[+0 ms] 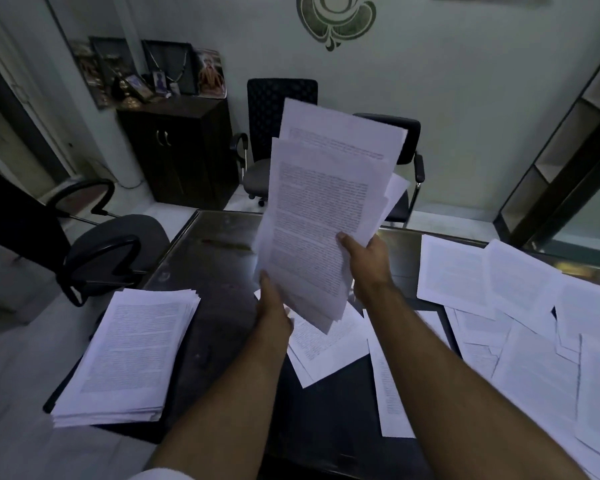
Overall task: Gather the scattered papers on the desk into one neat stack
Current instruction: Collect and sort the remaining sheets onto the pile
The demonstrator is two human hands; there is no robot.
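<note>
Papers (pixel 321 216), a fanned handful, are held raised above the desk (pixel 219 244), long axis upright and leaning slightly right. The left hand (pixel 272 306) is clamped on the lower left corner; the right hand (pixel 364 252) grips the right edge, thumb on the printed face. The sheets are misaligned, with corners offset. A gathered stack (pixel 129 355) lies down and to the left, nearer the left hand. Loose sheets (pixel 499 306) lie scattered to the right, nearer the right hand. Squaring of the handful is judged due next.
</note>
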